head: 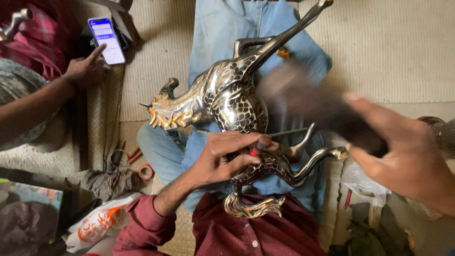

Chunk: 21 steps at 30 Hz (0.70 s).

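Note:
A shiny silver and gold metal horse figure (232, 102) lies across my lap on my blue jeans (222, 28). My left hand (222, 156) rests on the figure's body and grips a thin metal tool with a red and black handle (279, 135), its point against the figure. My right hand (403, 151) is raised at the right, shut on a dark blurred mallet-like object (308, 102) that is over the figure's body.
Another person's hand (85, 71) at the upper left touches a lit phone (106, 40). Pliers and a tape roll (144, 171) lie on the woven mat left of my leg. A white plastic bag (95, 225) sits at the lower left, another bag (362, 182) at the right.

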Available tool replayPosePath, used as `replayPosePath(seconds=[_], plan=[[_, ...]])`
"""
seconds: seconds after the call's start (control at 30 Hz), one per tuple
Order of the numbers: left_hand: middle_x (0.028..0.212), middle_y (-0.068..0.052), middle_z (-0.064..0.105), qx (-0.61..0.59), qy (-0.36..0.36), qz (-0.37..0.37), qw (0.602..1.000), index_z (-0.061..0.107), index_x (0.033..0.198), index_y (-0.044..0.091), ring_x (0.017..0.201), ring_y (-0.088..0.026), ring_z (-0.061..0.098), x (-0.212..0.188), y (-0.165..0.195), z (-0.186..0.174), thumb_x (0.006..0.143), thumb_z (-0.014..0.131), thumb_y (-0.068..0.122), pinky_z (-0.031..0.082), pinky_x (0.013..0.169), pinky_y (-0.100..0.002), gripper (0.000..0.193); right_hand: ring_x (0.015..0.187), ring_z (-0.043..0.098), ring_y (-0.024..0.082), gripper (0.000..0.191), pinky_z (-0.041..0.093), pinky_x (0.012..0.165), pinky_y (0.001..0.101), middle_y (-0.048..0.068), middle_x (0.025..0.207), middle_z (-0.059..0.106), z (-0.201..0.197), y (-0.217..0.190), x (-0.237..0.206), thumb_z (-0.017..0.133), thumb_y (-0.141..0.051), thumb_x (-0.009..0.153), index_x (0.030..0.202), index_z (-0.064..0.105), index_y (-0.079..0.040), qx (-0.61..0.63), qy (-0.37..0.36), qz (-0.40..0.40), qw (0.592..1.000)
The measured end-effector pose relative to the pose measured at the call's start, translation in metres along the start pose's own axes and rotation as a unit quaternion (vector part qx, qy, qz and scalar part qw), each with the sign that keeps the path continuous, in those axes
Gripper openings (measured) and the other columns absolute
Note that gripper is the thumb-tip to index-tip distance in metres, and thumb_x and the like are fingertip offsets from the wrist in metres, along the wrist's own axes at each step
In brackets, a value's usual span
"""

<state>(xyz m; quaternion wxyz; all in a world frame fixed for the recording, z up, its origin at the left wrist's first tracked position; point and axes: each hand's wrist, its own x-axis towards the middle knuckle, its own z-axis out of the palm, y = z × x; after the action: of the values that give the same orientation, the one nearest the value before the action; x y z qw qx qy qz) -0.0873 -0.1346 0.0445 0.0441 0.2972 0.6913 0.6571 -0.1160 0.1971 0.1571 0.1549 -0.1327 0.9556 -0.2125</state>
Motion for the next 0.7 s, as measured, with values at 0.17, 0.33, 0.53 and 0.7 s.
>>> replayPosePath(seconds=[0.17, 0.33, 0.53, 0.7], plan=[[0.117, -0.007, 0.079, 0.020, -0.013, -0.034, 0.999, 0.067, 0.133, 0.009, 0.092, -0.020, 0.079, 0.000, -0.001, -0.001, 0.090, 0.083, 0.013, 0.059, 0.080, -0.031, 0.046, 0.096, 0.073, 0.025, 0.080, 0.062, 0.073, 0.0330, 0.019, 0.122, 0.070, 0.003, 0.000, -0.001, 0.075, -0.002, 0.067, 0.144, 0.052, -0.011, 0.012, 0.062, -0.159, 0.985], [0.117, -0.009, 0.077, -0.019, -0.012, 0.009, 1.000, 0.065, 0.134, 0.009, 0.101, -0.022, 0.078, 0.000, 0.002, -0.004, 0.096, 0.079, 0.012, 0.060, 0.086, -0.032, 0.040, 0.080, 0.068, 0.019, 0.078, 0.059, 0.070, 0.0338, 0.009, 0.098, 0.067, 0.002, -0.005, 0.003, 0.082, -0.006, 0.072, 0.144, 0.052, -0.015, -0.004, 0.013, -0.064, 0.998], [0.103, -0.010, 0.077, 0.003, -0.005, -0.015, 1.000, 0.064, 0.137, 0.007, 0.084, -0.022, 0.073, 0.001, 0.002, -0.009, 0.091, 0.082, 0.015, 0.055, 0.072, -0.033, 0.050, 0.076, 0.066, 0.014, 0.073, 0.057, 0.069, 0.0333, 0.001, 0.088, 0.066, 0.002, -0.022, 0.001, 0.077, -0.005, 0.072, 0.140, 0.053, -0.011, 0.054, 0.079, -0.099, 0.991], [0.108, -0.009, 0.078, 0.002, -0.015, -0.002, 1.000, 0.063, 0.141, 0.008, 0.086, -0.022, 0.074, -0.001, 0.000, -0.013, 0.094, 0.080, 0.017, 0.055, 0.072, -0.032, 0.050, 0.080, 0.068, 0.018, 0.049, 0.058, 0.070, 0.0336, 0.007, 0.091, 0.068, 0.004, -0.018, -0.001, 0.082, -0.003, 0.075, 0.120, 0.063, -0.008, 0.039, 0.035, 0.013, 0.999]])
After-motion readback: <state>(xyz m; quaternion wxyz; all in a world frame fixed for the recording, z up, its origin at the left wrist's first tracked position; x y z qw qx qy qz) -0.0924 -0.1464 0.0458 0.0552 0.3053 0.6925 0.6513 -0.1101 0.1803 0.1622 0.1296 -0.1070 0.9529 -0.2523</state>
